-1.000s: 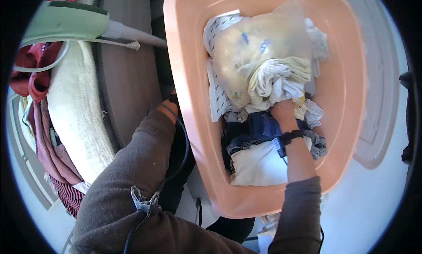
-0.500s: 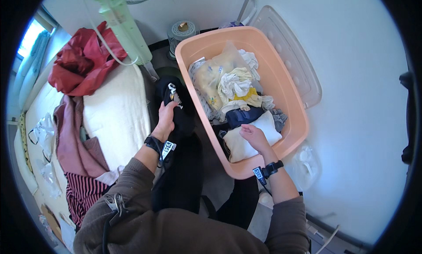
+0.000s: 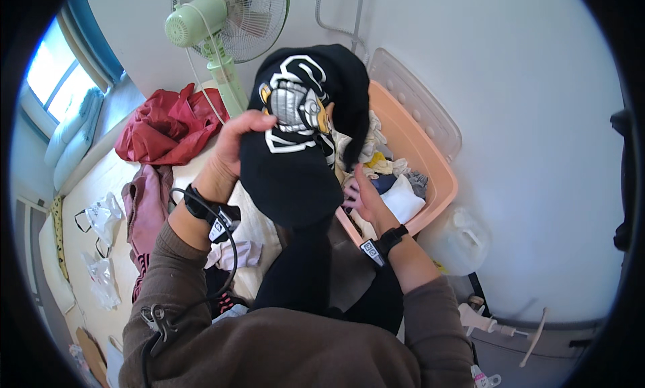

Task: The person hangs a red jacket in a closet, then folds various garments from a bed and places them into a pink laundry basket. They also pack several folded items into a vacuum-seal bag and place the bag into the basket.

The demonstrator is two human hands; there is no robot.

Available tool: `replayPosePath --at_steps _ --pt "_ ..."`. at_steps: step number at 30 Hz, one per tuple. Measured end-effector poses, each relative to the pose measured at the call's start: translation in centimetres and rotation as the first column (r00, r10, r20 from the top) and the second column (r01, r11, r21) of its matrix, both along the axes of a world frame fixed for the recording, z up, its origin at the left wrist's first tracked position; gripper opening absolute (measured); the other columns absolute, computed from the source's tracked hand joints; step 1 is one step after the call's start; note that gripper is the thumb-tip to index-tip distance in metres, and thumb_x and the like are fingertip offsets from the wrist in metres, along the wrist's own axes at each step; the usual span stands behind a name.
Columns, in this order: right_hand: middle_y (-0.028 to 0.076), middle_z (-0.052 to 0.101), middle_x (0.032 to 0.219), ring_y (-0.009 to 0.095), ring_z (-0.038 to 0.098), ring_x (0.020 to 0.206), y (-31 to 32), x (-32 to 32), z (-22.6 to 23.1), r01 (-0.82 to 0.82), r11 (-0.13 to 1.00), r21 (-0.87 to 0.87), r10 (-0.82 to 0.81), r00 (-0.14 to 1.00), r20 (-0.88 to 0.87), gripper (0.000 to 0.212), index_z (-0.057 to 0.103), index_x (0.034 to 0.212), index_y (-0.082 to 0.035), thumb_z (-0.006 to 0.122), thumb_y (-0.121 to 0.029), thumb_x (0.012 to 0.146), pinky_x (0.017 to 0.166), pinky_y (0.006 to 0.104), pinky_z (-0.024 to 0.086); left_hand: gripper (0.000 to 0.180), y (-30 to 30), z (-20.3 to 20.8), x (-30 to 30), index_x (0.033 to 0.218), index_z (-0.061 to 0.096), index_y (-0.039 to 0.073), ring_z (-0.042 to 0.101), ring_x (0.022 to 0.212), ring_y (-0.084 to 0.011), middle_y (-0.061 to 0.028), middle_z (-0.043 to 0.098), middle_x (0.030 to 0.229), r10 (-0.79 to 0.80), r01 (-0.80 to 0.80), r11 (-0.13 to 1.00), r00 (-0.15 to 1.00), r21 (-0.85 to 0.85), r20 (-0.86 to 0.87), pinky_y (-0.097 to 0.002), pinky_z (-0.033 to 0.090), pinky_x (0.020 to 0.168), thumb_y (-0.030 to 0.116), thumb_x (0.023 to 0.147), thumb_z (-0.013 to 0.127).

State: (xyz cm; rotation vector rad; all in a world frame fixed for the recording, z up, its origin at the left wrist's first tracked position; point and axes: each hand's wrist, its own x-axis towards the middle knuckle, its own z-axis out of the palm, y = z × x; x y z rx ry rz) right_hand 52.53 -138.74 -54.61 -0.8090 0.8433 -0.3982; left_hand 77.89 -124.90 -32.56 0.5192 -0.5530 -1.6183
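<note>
A black garment [image 3: 289, 186] with a white, grey and yellow figure printed on it hangs in front of me, bunched and folded. My left hand [image 3: 235, 139] grips its left side, thumb on top and the other fingers hidden behind the cloth. My right hand [image 3: 363, 198] is just below the garment's right part, fingers apart, holding nothing that I can see. Behind and below it stands a peach plastic tub [image 3: 440, 180] with clothes inside, among them a folded white cloth [image 3: 403, 200] and a dark blue piece [image 3: 384, 183].
A clear lid [image 3: 423, 106] leans on the wall behind the tub. To the right is a translucent jug [image 3: 457, 243]. A green fan [image 3: 201, 18] stands at the back left. The bed holds a red cloth [image 3: 164, 129], pink clothing [image 3: 144, 200] and plastic bags [image 3: 104, 217].
My left hand has raised the black garment from beside the tub to in front of me, print facing up. The right hand has moved left, off the white cloth, and the view has tilted upward.
</note>
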Motion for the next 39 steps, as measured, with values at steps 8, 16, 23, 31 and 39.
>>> replayPosePath --at_steps 8,16,23,31,39 --pt "0.018 0.073 0.099 0.024 0.069 0.089 -1.5 -6.9 11.6 -0.399 0.554 -0.73 -0.155 0.812 -0.562 0.047 0.071 0.109 0.001 0.073 -0.04 0.087 0.082 0.0339 0.053 0.038 2.3 4.3 -0.4 0.12 0.06 -0.004 0.071 0.09 -0.0225 -0.0145 0.071 0.104 0.004 0.018 0.998 0.95 -0.065 0.311 -0.0356 0.059 0.084 0.002 0.083 0.064" --pt "0.012 0.073 0.104 0.019 0.069 0.089 3.1 -9.0 16.9 -0.501 0.65 -0.571 0.451 0.859 -0.24 0.04 0.071 0.111 0.002 0.063 -0.035 0.098 0.083 0.0304 0.054 0.043 0.5 4.9 -5.7 0.124 0.059 0.001 0.069 0.09 -0.0167 -0.0087 0.07 0.107 0.006 0.075 0.989 0.842 -0.127 0.54 -0.0309 0.058 0.082 0.001 0.082 0.066" --pt "0.01 0.065 0.116 0.023 0.061 0.106 5.5 -4.6 7.1 -0.303 0.925 -0.228 0.265 0.946 -0.185 0.077 0.059 0.128 -0.003 0.042 -0.071 0.095 0.098 0.0357 0.047 0.028 3.1 5.9 -7.4 0.109 0.067 -0.004 0.072 0.085 -0.0249 -0.0149 0.073 0.093 -0.096 0.09 0.993 0.991 0.072 0.09 -0.0366 0.06 0.081 0.013 0.086 0.065" --pt "-0.001 0.058 0.09 0.011 0.057 0.077 12.8 -2.6 6.9 -0.241 0.964 0.112 0.176 0.895 0.411 0.025 0.058 0.104 -0.021 0.072 -0.038 0.092 0.063 0.0249 0.045 0.035 9.4 4.3 -5.3 0.116 0.064 -0.005 0.072 0.09 -0.0298 -0.0189 0.072 0.105 -0.003 0.004 1.0 0.996 -0.009 0.085 -0.0409 0.059 0.087 0.019 0.09 0.06" --pt "-0.008 0.038 0.069 0.003 0.035 0.055 8.1 -11.8 17.3 0.19 0.929 -0.316 -0.102 0.956 0.276 0.03 0.046 0.077 -0.019 0.071 -0.017 0.093 0.048 0.0186 0.027 0.027 13.1 1.0 -0.1 0.111 0.066 0.0 0.072 0.088 -0.0226 -0.0128 0.072 0.102 0.229 -0.246 0.966 0.957 0.08 0.178 -0.035 0.059 0.085 0.018 0.091 0.066"
